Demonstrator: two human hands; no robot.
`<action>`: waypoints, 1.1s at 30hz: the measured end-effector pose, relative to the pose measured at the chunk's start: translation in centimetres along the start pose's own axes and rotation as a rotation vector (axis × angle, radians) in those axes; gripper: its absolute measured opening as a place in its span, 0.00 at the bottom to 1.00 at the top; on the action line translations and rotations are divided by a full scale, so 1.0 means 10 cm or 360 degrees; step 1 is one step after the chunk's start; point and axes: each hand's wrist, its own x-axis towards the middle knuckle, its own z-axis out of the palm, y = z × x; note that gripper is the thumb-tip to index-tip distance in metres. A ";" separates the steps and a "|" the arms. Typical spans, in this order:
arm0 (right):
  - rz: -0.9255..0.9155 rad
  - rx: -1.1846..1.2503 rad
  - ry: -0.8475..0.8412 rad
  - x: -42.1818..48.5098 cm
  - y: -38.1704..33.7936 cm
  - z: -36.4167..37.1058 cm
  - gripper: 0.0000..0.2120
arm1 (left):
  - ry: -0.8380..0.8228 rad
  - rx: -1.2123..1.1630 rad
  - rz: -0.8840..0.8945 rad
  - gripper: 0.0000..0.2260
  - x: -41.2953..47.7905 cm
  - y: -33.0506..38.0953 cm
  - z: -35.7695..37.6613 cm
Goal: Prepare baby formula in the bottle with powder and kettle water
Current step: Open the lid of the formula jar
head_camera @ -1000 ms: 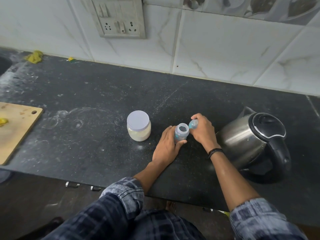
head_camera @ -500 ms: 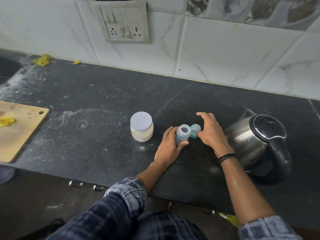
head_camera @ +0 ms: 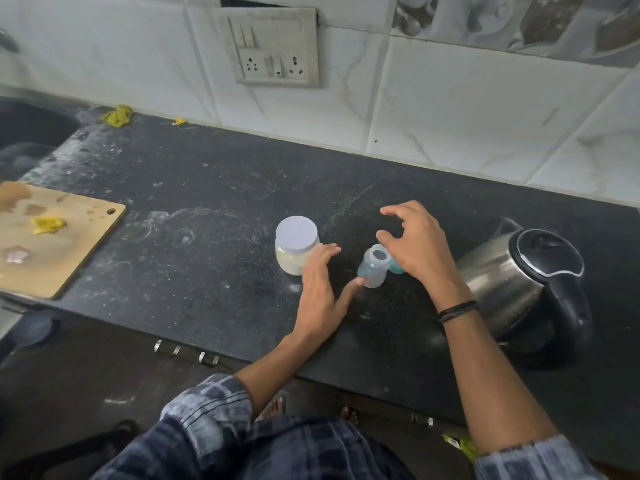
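A small clear baby bottle (head_camera: 374, 268) with its top off stands upright on the black counter (head_camera: 214, 188). Its teal cap (head_camera: 395, 267) lies just right of it, partly hidden under my right hand (head_camera: 417, 245), which hovers open with fingers spread. My left hand (head_camera: 320, 292) is open, its thumb tip touching the bottle's base and its fingers reaching the powder jar (head_camera: 296, 244), a clear jar with a white lid and pale powder inside. The steel kettle (head_camera: 519, 285) with a black lid stands at the right.
A wooden cutting board (head_camera: 52, 237) with yellow scraps lies at the left. A sink (head_camera: 27, 133) is at the far left. A switch and socket plate (head_camera: 273, 46) sits on the tiled wall. White powder dust marks the counter.
My right hand set the teal cap down beside the bottle and lifted off it. My left hand let go of the bottle and spread toward the powder jar.
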 end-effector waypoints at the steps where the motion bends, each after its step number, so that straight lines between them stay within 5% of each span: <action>1: -0.0023 0.0025 -0.0008 0.02 -0.06 0.06 0.18 | 0.0125 0.0002 -0.0040 0.28 -0.03 0.00 -0.09; 6: -0.0177 -0.0005 -0.0160 0.15 -0.37 0.40 0.24 | 0.0545 -0.0065 -0.0380 0.33 0.01 -0.15 -0.48; 11: -0.0272 -0.0195 -0.0425 0.25 -0.66 0.77 0.34 | 0.0288 -0.0125 -0.0624 0.47 0.18 -0.36 -0.61; 17: -0.0251 -0.0306 -0.0486 0.28 -0.76 0.98 0.34 | 0.0059 -0.0142 -0.0656 0.55 0.26 -0.48 -0.56; 33: -0.0200 -0.0352 -0.0398 0.31 -0.80 1.10 0.37 | -0.0055 -0.0276 -0.0638 0.45 0.44 -0.65 -0.45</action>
